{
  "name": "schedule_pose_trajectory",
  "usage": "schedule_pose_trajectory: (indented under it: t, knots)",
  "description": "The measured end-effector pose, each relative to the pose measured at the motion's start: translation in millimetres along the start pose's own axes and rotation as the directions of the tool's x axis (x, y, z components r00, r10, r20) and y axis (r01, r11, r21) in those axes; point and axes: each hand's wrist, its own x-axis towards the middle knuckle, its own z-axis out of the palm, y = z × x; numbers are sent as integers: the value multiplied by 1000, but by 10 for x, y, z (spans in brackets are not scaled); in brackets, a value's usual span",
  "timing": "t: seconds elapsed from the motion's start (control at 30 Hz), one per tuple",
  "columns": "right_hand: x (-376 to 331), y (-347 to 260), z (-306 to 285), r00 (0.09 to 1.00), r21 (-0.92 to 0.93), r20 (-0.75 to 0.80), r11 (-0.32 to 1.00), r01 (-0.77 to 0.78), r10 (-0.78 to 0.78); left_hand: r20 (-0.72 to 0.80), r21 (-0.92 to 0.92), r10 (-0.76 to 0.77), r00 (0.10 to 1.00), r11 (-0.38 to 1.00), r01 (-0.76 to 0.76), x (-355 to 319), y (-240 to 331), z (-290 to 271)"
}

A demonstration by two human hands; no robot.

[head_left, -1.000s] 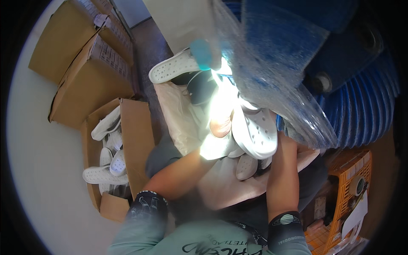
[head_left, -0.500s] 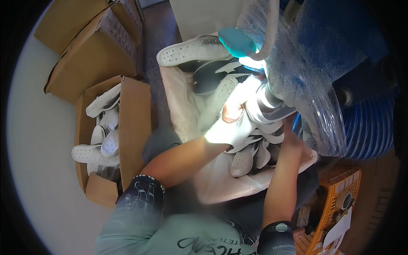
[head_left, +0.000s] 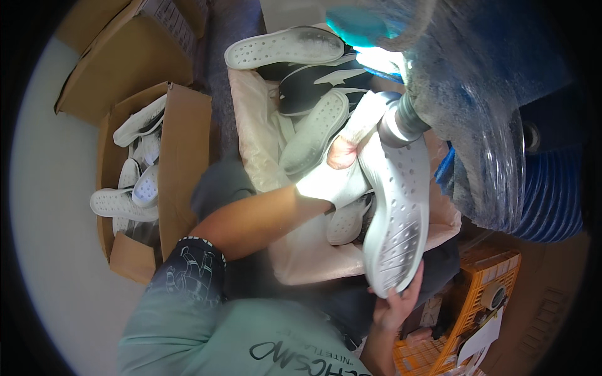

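A white shoe sole [head_left: 396, 216] with small holes and grooves is stretched between my hands, one end low and near me. My left hand [head_left: 342, 172], in a white glove that leaves some skin bare, is closed on the sole's far part beside a grey cylindrical machine part [head_left: 404, 122]. Whether the sole touches that part I cannot tell. My right hand [head_left: 401, 304], bare, grips the sole's near end with fingers and thumb. Underneath is a box lined with pinkish-white sheeting [head_left: 251, 150], holding several shoes and a grey-white sole [head_left: 316, 131].
At the left, an open cardboard box [head_left: 185, 150] holds several white shoes. Clear plastic sheeting [head_left: 495, 169] drapes over the machine at right, near a blue ribbed hose [head_left: 552, 194]. A teal lamp [head_left: 357, 25] shines above. An orange crate [head_left: 489, 266] stands at lower right.
The sole has swung round so its underside faces up and its near end points toward me. My right hand has drawn back from beside the machine to the sole's near end.
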Motion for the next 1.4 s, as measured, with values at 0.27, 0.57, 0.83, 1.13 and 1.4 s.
schedule_pose_trajectory:
  t: [0.27, 0.57, 0.83, 1.13, 1.4]
  knots:
    - [54, -240, 629, 975, 91, 205, 991, -102, 82, 57, 200, 98, 994, 974, -107, 68, 32, -10]
    - [724, -330, 992, 979, 36, 192, 997, 68, -73, 249, 696, 431, 867, 543, -470, 378, 332, -80]
    - [1342, -398, 1106, 942, 386, 326, 921, -56, -80, 280, 355, 429, 859, 785, -508, 771, 645, -349]
    - [1813, -245, 1272, 871, 222, 487, 973, -56, -61, 54, 367, 445, 894, 823, -433, 886, 898, -430]
    - [1769, -200, 1393, 901, 235, 421, 972, 1, -103, -114, 767, 469, 876, 601, -222, 774, 936, -245]
